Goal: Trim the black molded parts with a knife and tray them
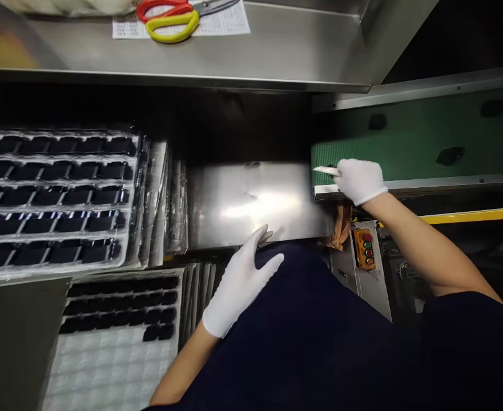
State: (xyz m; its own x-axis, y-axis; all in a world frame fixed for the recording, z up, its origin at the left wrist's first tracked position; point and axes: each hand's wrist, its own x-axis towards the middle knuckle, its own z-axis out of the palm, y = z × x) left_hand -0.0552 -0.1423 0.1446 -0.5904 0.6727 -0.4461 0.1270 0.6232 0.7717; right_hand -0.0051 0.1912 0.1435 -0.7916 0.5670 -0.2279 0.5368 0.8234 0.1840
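My left hand (243, 282), in a white glove, is over the near edge of the shiny metal plate (217, 217). Its thumb and fingers are apart, with nothing between them. At the near left corner of the green conveyor belt (414, 137), my right hand (359, 180), gloved too, is closed around a slim, pale, pointed tool (326, 170). The tool's tip points left; its exact kind is unclear. Farther along the belt lie dark pieces, one (377, 121) near the far edge and another (450, 155) to the right. A small dark mark or piece (252, 165) shows at the plate's far edge.
Left are stacked trays (133, 228) filled with black pieces. A lower tray (105, 365) is partly filled. Red-and-yellow-handled scissors (172, 25) lie on printed paper (229, 20) on the metal shelf (277, 57). An orange button box (365, 249) sits below the belt.
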